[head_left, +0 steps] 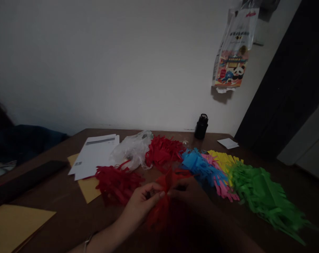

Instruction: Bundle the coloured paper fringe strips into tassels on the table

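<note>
Nearby, red strips [117,182], blue strips [198,163], green strips [262,196], black bottle [201,126]

A home room: brown wooden table [69,218] against a bare wall, snack bag [234,49] hung up.

Brown table [69,218] bears paper fringes [265,196], envelopes [93,160].

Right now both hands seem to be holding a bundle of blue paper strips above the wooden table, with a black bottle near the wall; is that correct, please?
Not quite: the bundle of paper strips held by the left hand and right hand is red, not blue, as the head view shows. The wooden table and black bottle are as stated.
</note>
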Available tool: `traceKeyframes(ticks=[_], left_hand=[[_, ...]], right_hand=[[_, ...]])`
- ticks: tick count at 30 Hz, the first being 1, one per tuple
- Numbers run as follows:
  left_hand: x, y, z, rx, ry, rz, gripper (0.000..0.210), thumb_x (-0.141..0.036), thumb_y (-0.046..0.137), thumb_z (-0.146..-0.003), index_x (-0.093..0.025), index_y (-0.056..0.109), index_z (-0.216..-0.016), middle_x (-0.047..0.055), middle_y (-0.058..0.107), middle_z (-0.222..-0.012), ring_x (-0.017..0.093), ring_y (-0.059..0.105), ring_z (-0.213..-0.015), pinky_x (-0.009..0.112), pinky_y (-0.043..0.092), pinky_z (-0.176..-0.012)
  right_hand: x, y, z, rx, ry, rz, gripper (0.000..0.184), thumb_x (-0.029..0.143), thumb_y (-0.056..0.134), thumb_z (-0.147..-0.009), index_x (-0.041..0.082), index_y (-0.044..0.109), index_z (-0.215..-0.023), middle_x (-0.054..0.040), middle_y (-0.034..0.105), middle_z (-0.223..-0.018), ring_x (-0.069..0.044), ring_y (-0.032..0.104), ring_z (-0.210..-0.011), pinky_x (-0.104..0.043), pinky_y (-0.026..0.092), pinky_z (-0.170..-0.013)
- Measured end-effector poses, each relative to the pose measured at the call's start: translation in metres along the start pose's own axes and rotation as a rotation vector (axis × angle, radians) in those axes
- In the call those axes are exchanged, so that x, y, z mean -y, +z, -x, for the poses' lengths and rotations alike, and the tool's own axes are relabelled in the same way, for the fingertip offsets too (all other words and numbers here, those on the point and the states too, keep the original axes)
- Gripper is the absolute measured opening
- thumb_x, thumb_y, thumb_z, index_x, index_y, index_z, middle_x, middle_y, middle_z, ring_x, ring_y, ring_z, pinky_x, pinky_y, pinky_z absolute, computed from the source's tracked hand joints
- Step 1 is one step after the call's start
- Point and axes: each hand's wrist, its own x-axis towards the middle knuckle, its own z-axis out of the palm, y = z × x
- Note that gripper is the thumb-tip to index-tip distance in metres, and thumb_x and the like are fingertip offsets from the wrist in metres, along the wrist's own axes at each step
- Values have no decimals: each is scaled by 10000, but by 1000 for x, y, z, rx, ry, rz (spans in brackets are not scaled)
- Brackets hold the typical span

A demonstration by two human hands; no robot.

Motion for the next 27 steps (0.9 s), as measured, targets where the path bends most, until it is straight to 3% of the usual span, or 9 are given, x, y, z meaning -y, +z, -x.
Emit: traceKeyframes(ticks=[27], left_hand=[[-5,1,1,17,-17,23,316,-474,738,-629,-172,645,-642,-49,517,-523,100,395,-497,209,282,-489]], right_hand=[[-2,1,1,12,26,-14,103,261,727,-670,168,763,-697,9,678,-628,-125,562,-585,-224,391,-559]])
